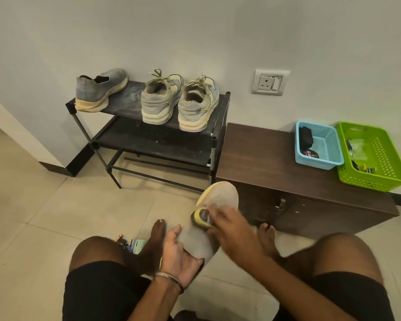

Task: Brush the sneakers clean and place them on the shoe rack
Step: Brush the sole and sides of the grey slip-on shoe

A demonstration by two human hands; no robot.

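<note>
Grey sneaker cradled in left hand; right hand gripping brush.

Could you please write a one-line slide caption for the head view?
Left hand holds a sneaker while right hand brushes it; three sneakers sit on the rack.

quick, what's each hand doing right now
Left hand: gripping the heel end of the grey slip-on sneaker with the cream sole.
Right hand: closed round the small yellow-edged brush, pressing it onto the sneaker.
</note>
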